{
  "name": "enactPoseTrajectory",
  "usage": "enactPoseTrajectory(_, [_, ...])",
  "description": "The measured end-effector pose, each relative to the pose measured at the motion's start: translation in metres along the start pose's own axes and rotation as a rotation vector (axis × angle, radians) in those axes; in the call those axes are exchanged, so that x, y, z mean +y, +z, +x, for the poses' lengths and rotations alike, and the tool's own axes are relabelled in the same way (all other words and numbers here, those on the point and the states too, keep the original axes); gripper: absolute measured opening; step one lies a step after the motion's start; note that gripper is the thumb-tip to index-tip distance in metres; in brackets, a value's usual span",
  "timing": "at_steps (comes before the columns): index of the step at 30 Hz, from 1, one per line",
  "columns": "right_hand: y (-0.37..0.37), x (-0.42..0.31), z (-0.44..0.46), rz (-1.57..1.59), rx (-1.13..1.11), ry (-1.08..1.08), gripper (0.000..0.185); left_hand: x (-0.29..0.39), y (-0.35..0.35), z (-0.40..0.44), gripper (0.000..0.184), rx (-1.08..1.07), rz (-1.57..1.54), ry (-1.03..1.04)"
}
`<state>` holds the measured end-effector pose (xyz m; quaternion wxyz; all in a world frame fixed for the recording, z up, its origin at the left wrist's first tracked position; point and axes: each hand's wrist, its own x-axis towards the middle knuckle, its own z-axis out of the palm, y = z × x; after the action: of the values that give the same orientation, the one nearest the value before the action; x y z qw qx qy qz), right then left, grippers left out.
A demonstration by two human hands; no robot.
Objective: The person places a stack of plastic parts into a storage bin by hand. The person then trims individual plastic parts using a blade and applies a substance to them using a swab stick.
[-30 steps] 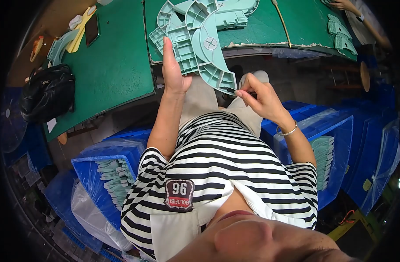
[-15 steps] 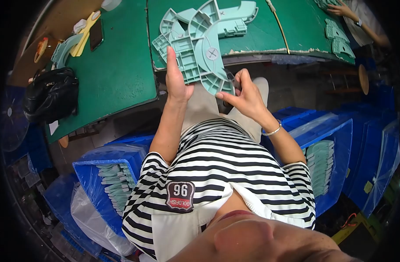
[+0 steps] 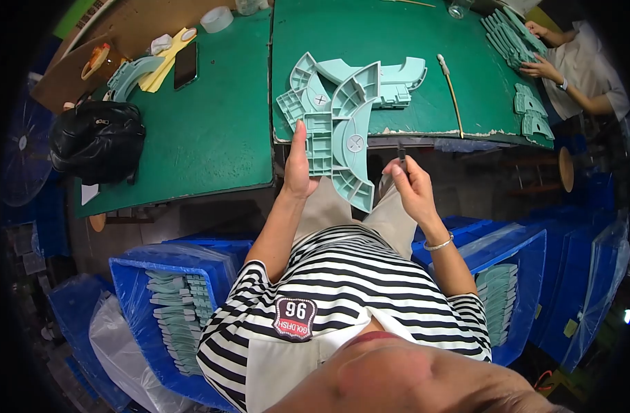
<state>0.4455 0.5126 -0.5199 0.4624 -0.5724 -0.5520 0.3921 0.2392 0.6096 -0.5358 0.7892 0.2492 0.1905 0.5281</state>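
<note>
My left hand (image 3: 301,168) grips a mint-green plastic part (image 3: 357,141) by its ribbed left side, thumb pointing up. The part is curved, with ribbed compartments at both ends and a round cross-marked spot in its middle. It is tilted over the table's front edge. My right hand (image 3: 414,189), a little to the right and apart from the part, is closed around a small dark tool (image 3: 401,154), whose exact kind I cannot make out. Behind the held part, another green plastic part (image 3: 404,72) lies on the table, with a further ribbed part (image 3: 308,93) beside it.
On the green table (image 3: 211,138) are a black bag (image 3: 98,141), a phone (image 3: 186,65) and a thin stick (image 3: 451,96). Blue bins (image 3: 132,275) with stacked green parts flank me. A co-worker's hands (image 3: 543,69) hold several green parts at far right.
My right hand has drawn away from the part's lower end to the right, tool still in it. The view has shifted, so the table shows lower.
</note>
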Motion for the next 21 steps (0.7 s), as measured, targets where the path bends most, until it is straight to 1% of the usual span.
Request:
enactPoseTrajectory(3, [0.002, 0.003, 0.008, 0.21, 0.006, 0.098, 0.02, 0.007, -0.011, -0.001, 0.048, 0.026, -0.028, 0.013])
enactPoseTrajectory(4, [0.009, -0.006, 0.013, 0.211, 0.102, 0.045, 0.021, 0.01, -0.014, -0.002, 0.048, 0.038, -0.027, 0.029])
enactPoseTrajectory(5, [0.004, -0.007, 0.022, 0.065, 0.105, -0.05, 0.018, 0.014, -0.017, -0.003, 0.049, 0.048, -0.026, 0.044])
enactPoseTrajectory(6, [-0.002, -0.004, 0.035, -0.105, 0.214, -0.104, 0.018, 0.02, -0.019, -0.005, 0.051, 0.086, 0.0, 0.04])
enactPoseTrajectory(7, [-0.014, -0.018, 0.048, -0.399, 0.309, -0.165, 0.015, 0.025, -0.022, -0.005, 0.051, 0.084, 0.004, 0.05])
enactPoseTrajectory(8, [-0.029, -0.017, 0.065, -0.55, 0.38, -0.215, 0.013, 0.031, -0.027, -0.008, 0.052, 0.087, 0.009, 0.06])
enactPoseTrajectory(9, [-0.049, -0.002, 0.086, -0.683, 0.494, -0.328, 0.015, 0.037, -0.031, -0.011, 0.053, 0.093, 0.015, 0.073])
enactPoseTrajectory(10, [-0.067, -0.001, 0.1, -0.742, 0.524, -0.115, 0.019, 0.045, -0.033, -0.014, 0.054, 0.096, -0.001, 0.074])
enactPoseTrajectory(11, [-0.09, 0.014, 0.117, -0.885, 0.576, -0.017, 0.028, 0.052, -0.037, -0.017, 0.054, 0.089, -0.015, 0.079])
enactPoseTrajectory(12, [-0.114, 0.037, 0.132, -0.99, 0.617, -0.013, 0.04, 0.059, -0.041, -0.019, 0.054, 0.083, -0.029, 0.085])
enactPoseTrajectory(13, [-0.128, 0.046, 0.14, -1.115, 0.591, 0.067, 0.05, 0.065, -0.044, -0.021, 0.054, 0.076, -0.042, 0.092])
enactPoseTrajectory(15, [-0.162, 0.098, 0.152, -1.278, 0.582, -0.026, 0.053, 0.077, -0.048, -0.024, 0.055, 0.153, -0.062, 0.118])
enactPoseTrajectory(18, [-0.162, 0.105, 0.155, -1.219, 0.478, 0.21, 0.046, 0.088, -0.059, -0.026, 0.058, 0.214, -0.07, 0.153])
enactPoseTrajectory(21, [-0.168, 0.119, 0.163, -1.237, 0.358, 0.113, 0.037, 0.095, -0.068, -0.03, 0.059, 0.225, -0.055, 0.178])
